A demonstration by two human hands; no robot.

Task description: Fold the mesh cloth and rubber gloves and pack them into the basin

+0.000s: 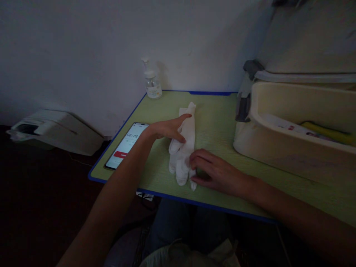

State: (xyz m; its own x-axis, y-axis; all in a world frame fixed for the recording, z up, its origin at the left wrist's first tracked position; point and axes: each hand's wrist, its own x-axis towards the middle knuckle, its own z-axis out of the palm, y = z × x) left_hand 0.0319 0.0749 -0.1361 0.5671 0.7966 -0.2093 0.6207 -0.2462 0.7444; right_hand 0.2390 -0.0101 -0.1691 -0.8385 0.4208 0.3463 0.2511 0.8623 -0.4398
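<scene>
A white cloth glove (187, 139) lies flat on the green table top, its finger-like lobes pointing towards me and its cuff end away. Over its left side rests my left hand (169, 128), thumb and forefinger spread apart on the cloth; the other fingers are mostly hidden. My right hand (213, 168) is at the glove's lower right edge. Its fingers curl inward, and the thumb and fingertips close on the narrow lobe there. Whether there is a second glove underneath I cannot tell.
A phone (120, 154) showing a timer lies left of the glove, partly behind my left forearm. A pump bottle (153, 87) stands by the wall. At the right sits a large cream bin (289, 148) with its lid raised. The green table (215, 126) has a blue edge.
</scene>
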